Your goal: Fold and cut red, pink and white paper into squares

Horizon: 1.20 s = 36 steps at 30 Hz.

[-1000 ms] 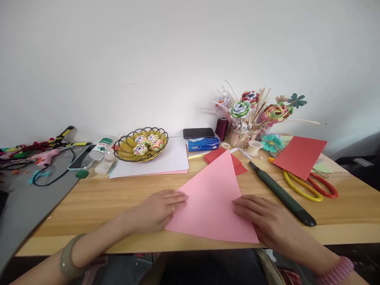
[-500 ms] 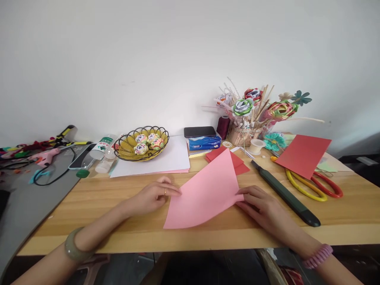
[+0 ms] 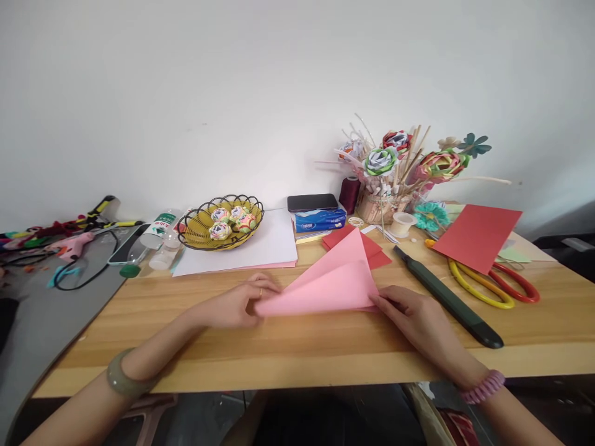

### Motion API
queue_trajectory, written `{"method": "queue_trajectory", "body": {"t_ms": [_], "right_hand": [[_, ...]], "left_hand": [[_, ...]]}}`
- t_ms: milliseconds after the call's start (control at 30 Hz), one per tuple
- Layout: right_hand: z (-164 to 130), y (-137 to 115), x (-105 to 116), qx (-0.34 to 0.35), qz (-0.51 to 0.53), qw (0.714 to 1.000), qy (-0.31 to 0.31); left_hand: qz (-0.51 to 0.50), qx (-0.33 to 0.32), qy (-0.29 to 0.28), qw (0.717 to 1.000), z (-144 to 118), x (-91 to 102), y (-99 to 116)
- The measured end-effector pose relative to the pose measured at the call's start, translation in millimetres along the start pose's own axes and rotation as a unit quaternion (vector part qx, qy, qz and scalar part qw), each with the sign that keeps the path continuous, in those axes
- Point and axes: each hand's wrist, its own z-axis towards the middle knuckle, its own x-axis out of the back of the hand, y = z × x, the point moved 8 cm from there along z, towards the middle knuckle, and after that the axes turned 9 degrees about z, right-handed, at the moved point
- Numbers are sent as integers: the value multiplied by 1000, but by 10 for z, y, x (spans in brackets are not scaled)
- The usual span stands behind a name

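1. The folded sheet of pink paper (image 3: 331,286) lies on the pale wooden tabletop (image 3: 279,347), near the front edge and between both hands, its upper layer lifted and not yet flat. If the two layers slide against each other as they close, I judge that the corners miss and the crease comes out crooked.

2. The left hand (image 3: 235,303) pinches the left corner of the pink paper between thumb and fingertips; the right hand (image 3: 413,316) has its fingers curled on the right corner, pressing it to the wood. If either grip loosens, the springy flap may pop open or the sheet may swing about the other corner.

3. The tabletop looks smooth, so a hard sideways push could slide the whole sheet toward the red paper pieces (image 3: 357,246) just behind it.

4. The long dark green utility knife (image 3: 446,296) lies just beside the right hand. A wide sweep of that hand could knock it; whether the blade is out, I cannot tell.

5. The yellow-handled and red-handled scissors (image 3: 495,286) lie farther right, partly under a red card sheet (image 3: 476,235), well apart from the hands, so they pose little risk.

6. The woven pot of paper flowers on sticks (image 3: 395,179) and the small tape roll (image 3: 402,223) stand behind; a forward reach could tip them.
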Motion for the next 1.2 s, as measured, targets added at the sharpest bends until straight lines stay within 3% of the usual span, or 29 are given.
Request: {"method": "queue_trajectory", "body": {"t_ms": [133, 300, 567, 833, 1200], "right_hand": [[-7, 65, 22, -39, 7, 999, 26], [-4, 85, 31, -62, 29, 997, 23], [37, 81, 27, -83, 15, 996, 16], [40, 100, 7, -88, -18, 996, 11], [39, 118, -9, -85, -32, 996, 12]], "left_hand": [[-41, 52, -1, 998, 9, -46, -132], [-121, 142, 120, 975, 69, -42, -290], [-153, 204, 140, 957, 155, -71, -398], [-199, 207, 125, 950, 149, -64, -486], [-149, 207, 173, 951, 146, -23, -494]]}}
